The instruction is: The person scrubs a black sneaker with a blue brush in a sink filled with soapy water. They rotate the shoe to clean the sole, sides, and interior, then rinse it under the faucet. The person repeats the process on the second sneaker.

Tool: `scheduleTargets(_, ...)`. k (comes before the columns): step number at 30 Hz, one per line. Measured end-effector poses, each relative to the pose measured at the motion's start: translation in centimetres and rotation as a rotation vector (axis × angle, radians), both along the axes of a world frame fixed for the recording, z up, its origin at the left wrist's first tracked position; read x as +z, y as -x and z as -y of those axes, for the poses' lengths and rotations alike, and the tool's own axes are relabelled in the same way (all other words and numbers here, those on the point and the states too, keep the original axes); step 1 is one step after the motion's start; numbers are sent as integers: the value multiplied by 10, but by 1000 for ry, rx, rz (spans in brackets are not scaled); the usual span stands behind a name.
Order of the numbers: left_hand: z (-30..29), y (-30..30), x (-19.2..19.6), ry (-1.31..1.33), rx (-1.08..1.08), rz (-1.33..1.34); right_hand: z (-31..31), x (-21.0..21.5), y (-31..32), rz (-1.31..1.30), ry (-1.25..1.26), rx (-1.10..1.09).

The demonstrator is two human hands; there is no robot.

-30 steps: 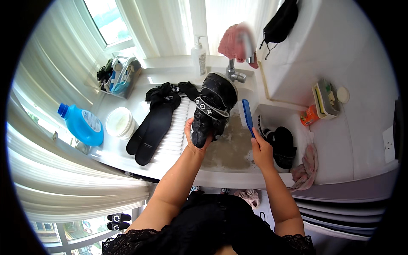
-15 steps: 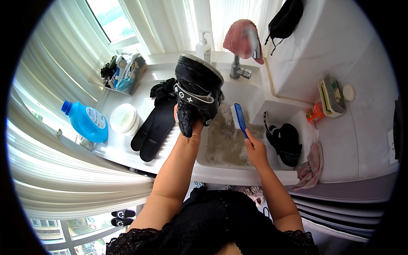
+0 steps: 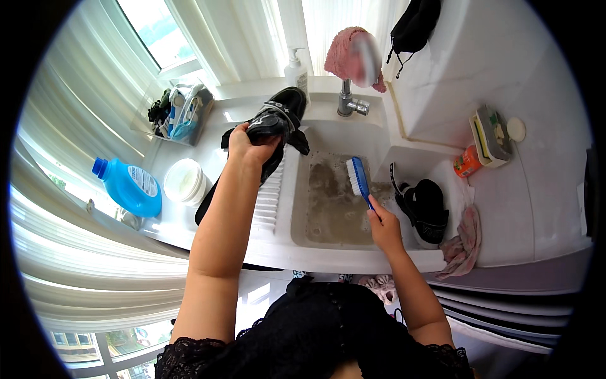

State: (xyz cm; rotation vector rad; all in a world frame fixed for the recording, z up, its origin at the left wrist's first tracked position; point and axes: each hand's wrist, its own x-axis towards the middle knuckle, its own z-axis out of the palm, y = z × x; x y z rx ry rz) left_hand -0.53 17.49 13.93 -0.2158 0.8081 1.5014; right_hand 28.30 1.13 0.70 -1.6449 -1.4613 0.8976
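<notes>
black strappy shoe (image 3: 276,123), bristled blue brush (image 3: 358,179)

Daylight pours through a window (image 3: 148,28) hung with white pleated curtains (image 3: 69,145). A white counter (image 3: 543,208) runs beneath it, against a white wall (image 3: 492,44), with pale floor (image 3: 265,297) below.

Blue detergent bottle (image 3: 129,187) (white label) lying left, white pump bottle (image 3: 295,69) behind sink, orange container (image 3: 468,162) right

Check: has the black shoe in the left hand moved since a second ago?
Yes. The black shoe in the left hand went from over the murky basin leftward to above the ribbed drainboard.
</notes>
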Motion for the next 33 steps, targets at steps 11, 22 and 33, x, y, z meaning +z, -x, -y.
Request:
scheduleTargets(11, -71, 29, -27, 182, 251, 281, 6, -1, 9, -30, 68, 56)
scheduleTargets(22, -92, 20, -46, -34, 104, 114, 20, 15, 2, 33, 76, 20)
scheduleTargets(33, 113, -169, -142, -220, -939, -695, 8, 47, -134, 753, 80, 12)
